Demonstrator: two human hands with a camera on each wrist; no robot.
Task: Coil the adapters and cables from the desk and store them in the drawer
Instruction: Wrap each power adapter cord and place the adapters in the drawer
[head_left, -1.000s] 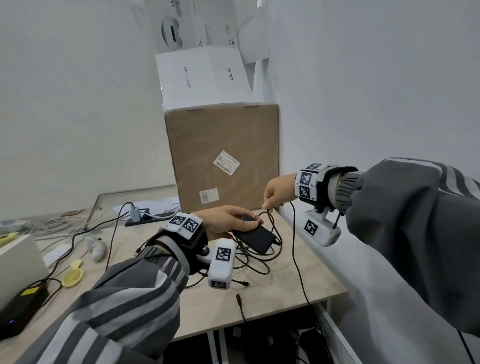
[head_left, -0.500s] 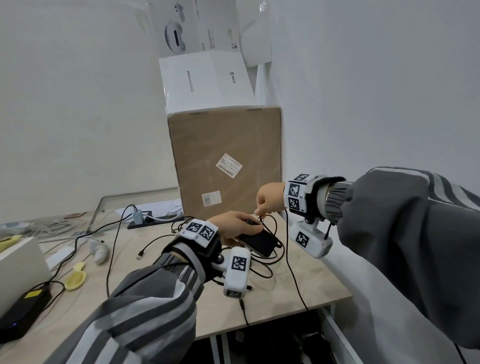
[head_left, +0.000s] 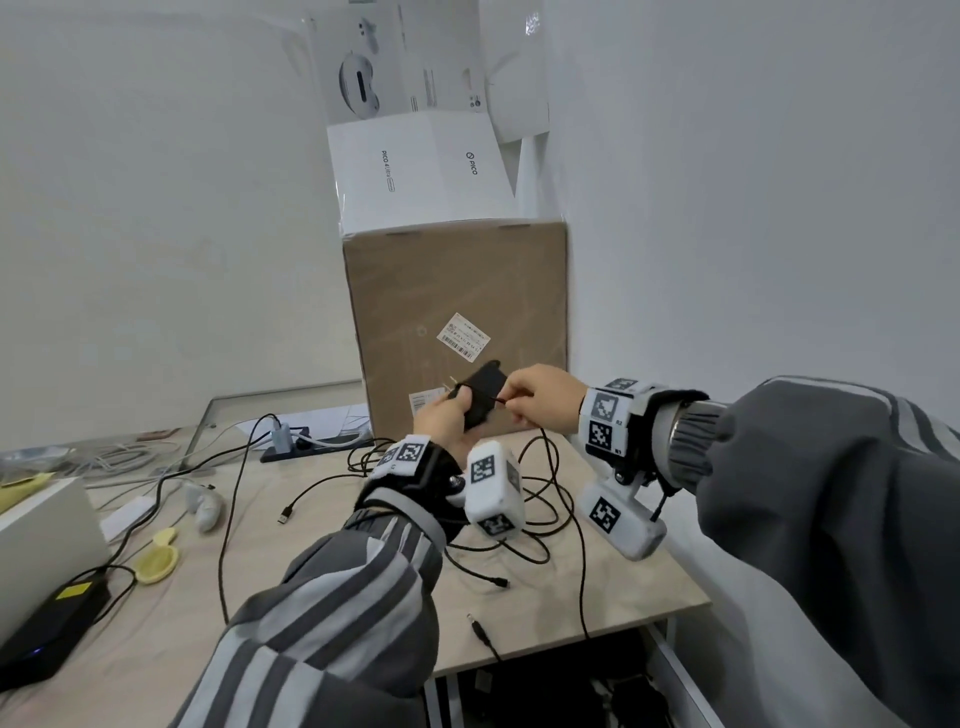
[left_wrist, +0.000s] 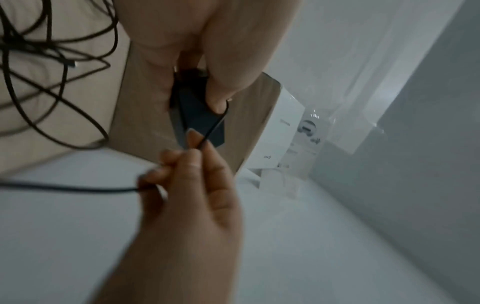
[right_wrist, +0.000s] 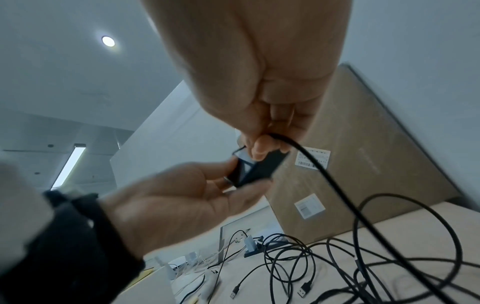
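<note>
Lifted off the desk (head_left: 597, 587) since a moment ago, the black power adapter (head_left: 480, 395) sits gripped in the left hand (head_left: 447, 423); the right hand (head_left: 540, 397) pinches its cable (head_left: 566, 514). Wrap evenly, keeping gentle tension.

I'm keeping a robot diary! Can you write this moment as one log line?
step: winding cable | left hand: holds black adapter above desk | right hand: pinches its cable | drawer: not visible
</note>
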